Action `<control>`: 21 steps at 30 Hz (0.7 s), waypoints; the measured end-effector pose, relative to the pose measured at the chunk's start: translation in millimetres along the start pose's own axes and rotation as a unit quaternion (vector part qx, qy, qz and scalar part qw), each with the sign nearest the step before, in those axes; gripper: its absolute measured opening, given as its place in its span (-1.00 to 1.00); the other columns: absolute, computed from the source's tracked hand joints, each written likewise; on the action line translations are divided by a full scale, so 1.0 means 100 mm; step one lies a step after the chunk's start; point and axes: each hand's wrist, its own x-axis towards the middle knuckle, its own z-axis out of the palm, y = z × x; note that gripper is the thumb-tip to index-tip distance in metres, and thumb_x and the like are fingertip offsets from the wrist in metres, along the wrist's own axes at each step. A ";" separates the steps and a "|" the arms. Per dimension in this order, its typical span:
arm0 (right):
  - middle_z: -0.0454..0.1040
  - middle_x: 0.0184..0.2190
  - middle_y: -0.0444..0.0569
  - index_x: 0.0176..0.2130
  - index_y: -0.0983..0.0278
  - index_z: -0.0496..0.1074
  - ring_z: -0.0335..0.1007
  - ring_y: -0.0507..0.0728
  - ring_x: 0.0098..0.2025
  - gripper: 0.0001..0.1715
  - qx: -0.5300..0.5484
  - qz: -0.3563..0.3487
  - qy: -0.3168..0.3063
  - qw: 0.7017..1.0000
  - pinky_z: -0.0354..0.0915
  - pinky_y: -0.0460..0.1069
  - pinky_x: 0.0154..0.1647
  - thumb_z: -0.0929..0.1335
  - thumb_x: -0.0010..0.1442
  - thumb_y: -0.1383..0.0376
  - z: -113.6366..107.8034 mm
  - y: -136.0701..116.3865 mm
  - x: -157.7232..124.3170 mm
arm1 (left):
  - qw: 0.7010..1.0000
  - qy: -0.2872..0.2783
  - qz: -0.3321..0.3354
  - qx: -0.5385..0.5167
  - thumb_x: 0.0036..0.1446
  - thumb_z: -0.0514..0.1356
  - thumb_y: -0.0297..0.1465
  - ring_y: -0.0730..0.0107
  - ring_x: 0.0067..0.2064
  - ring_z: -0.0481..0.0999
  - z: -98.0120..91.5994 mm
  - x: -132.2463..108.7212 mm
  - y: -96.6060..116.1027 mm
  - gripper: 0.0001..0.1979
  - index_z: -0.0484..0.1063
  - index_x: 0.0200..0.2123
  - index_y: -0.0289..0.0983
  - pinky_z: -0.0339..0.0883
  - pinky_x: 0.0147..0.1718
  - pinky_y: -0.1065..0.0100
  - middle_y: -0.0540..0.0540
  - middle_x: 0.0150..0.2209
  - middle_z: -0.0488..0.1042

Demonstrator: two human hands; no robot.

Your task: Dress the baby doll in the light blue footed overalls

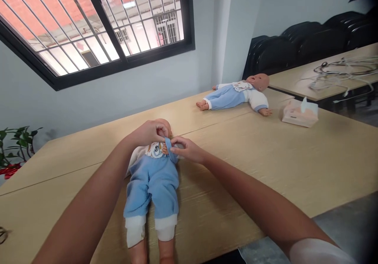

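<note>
A baby doll [155,181] in a blue and white outfit lies on its back on the table, legs towards me. Over its chest, my left hand [150,132] pinches the upper edge of a blue sleeve cuff [169,148]. From the other side my right hand [189,150] grips the same cuff between thumb and fingers. The doll's small hand pokes out beside the cuff, over the printed animal on the chest. My left hand covers part of the doll's head.
A second doll [228,95] in matching clothes lies farther back on the table [236,154]. Right of it is a tissue pack [300,112]. Coiled cables [339,73] lie on another table near stacked black chairs [295,45]. A potted plant [20,142] stands at the left.
</note>
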 end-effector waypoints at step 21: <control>0.63 -0.24 -0.02 -0.23 0.30 0.60 0.47 0.11 -0.24 -0.48 0.253 0.120 0.088 0.956 0.35 0.01 -0.11 0.56 0.08 -0.08 0.14 0.23 -0.01 | 0.981 0.060 0.065 0.170 0.42 0.06 -0.25 0.09 0.17 0.49 0.47 -0.50 -0.05 -0.67 0.57 0.04 -0.17 0.29 0.24 -0.01 -0.16 0.09 0.59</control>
